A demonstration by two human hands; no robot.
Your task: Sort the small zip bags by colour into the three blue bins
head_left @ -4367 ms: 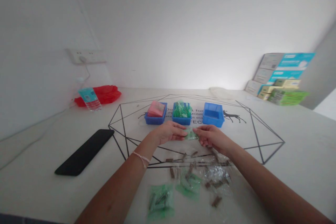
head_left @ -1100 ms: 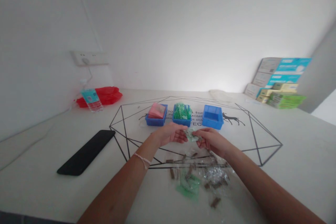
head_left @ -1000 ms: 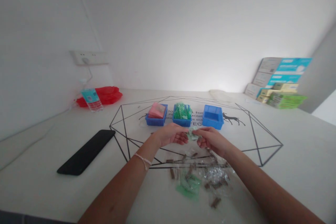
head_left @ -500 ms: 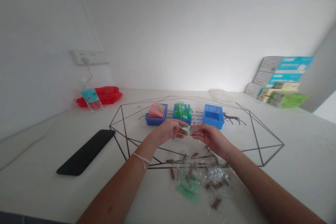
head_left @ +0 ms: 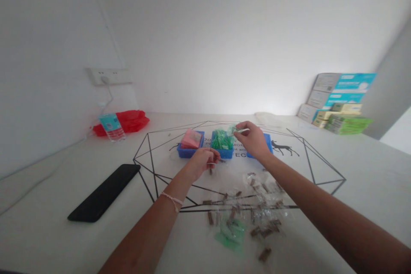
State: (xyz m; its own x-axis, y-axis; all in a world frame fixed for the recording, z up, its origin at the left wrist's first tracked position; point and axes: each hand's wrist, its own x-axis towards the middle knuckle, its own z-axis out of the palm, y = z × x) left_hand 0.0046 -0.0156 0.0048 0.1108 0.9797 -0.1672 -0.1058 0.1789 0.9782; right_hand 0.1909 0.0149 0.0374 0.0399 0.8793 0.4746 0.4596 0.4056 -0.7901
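Small green bag [head_left: 232,129], one, pinched in the right hand [head_left: 252,138] at the right edge of the middle blue bin [head_left: 222,153], contact unclear; probably light, limp, slippery film, best gripped by an edge. Left hand [head_left: 203,162], at that bin's near left, fingers curled, cannot tell whether holding anything. Further out: pink packets [head_left: 192,138] left of the bin, clear bags [head_left: 266,213] nearer the wearer, to its right.

Blue bins [head_left: 226,154], pale-green packet [head_left: 231,129], black-lined white table [head_left: 321,218]
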